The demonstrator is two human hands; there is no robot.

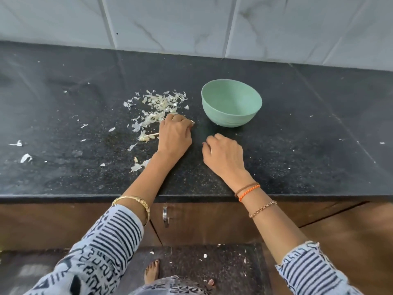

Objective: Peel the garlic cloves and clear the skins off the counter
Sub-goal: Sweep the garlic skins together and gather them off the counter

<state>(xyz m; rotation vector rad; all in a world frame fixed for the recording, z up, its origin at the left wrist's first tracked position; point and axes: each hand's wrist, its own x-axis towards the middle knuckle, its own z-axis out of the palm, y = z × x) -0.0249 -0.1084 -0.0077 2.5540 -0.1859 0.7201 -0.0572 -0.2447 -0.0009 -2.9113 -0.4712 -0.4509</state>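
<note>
A heap of papery white garlic skins (158, 107) lies on the black counter (297, 145), left of a mint-green bowl (231, 103). No cloves show in the part of the bowl's inside that I can see. My left hand (175, 136) lies palm down at the heap's near right edge, its fingers curled onto the counter against the skins; whatever is under the fingers is hidden. My right hand (223, 154) rests on the counter in front of the bowl, fingers loosely curled, with nothing seen in it. A thin garlic stem (152, 135) lies just left of my left hand.
Loose skin scraps (26, 157) are scattered over the counter's left half and near my left forearm (138, 166). A tiled wall (191, 24) backs the counter. Below the front edge are a wooden cabinet with a metal handle (165, 216) and a few scraps on the floor (205, 255).
</note>
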